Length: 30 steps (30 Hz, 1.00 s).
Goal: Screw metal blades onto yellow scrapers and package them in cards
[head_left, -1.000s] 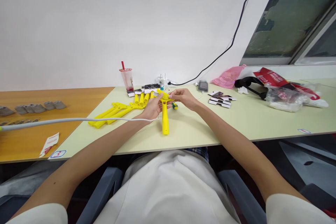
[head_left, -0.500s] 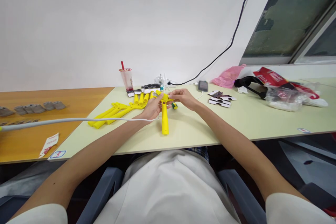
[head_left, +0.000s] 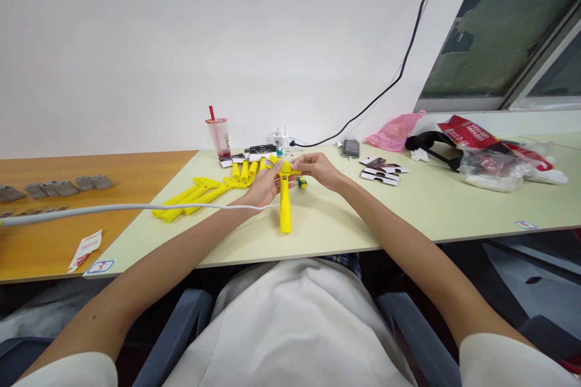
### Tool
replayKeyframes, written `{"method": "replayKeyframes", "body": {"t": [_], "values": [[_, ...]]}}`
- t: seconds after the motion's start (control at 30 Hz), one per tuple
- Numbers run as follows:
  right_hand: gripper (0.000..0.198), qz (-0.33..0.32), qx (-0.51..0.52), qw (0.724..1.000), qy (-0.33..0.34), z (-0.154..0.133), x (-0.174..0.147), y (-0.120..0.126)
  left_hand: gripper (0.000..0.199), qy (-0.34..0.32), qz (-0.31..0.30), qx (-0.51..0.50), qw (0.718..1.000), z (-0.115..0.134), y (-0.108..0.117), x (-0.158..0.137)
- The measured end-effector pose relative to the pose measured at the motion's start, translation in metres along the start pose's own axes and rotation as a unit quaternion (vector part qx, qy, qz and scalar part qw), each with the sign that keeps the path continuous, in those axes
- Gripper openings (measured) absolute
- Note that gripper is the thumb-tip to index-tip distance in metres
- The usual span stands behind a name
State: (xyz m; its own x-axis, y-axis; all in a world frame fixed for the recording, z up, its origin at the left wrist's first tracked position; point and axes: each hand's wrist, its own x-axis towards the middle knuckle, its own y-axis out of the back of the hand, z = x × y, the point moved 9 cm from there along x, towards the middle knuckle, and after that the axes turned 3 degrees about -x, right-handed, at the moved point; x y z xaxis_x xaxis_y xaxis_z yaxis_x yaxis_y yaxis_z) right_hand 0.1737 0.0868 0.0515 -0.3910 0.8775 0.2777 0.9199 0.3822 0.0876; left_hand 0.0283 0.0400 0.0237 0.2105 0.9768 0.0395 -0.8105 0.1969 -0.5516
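White wall (head_left: 181, 30), window (head_left: 508, 30), pale table (head_left: 454, 211)

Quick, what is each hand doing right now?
Left hand: closed on the yellow handle piece.
Right hand: fingers pinching the top of the same piece.

A bright yellow plastic scraper handle (head_left: 285, 205) lies on the pale green desk (head_left: 408, 211), with more yellow plastic handles (head_left: 204, 190) toward its left edge. A clear cup with a red straw (head_left: 218, 135) and a pink plastic bag (head_left: 394, 131) sit along the far edge.
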Motion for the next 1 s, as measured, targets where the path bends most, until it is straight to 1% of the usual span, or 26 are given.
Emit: {"method": "replayKeyframes", "body": {"t": [0.23, 0.53, 0.87, 1.0], "values": [[0.045, -0.011, 0.011, 1.0, -0.003, -0.0013, -0.0006, -0.002, 0.021, 0.001, 0.006, -0.002, 1.0, 0.0005, 0.0006, 0.0001], [0.042, -0.021, -0.01, 1.0, -0.008, -0.002, -0.0024, -0.0044, 0.014, -0.001, 0.014, 0.004, 1.0, -0.0004, 0.0006, 0.0001], [0.049, -0.02, -0.024, 0.999, -0.004, -0.0006, -0.0011, -0.0037, 0.016, 0.0, 0.011, 0.007, 1.0, -0.0031, 0.0052, 0.0033], [0.049, -0.022, -0.03, 0.999, -0.004, 0.0002, -0.0013, -0.0038, 0.01, 0.005, 0.017, 0.003, 1.0, -0.0032, 0.0056, 0.003]]}}
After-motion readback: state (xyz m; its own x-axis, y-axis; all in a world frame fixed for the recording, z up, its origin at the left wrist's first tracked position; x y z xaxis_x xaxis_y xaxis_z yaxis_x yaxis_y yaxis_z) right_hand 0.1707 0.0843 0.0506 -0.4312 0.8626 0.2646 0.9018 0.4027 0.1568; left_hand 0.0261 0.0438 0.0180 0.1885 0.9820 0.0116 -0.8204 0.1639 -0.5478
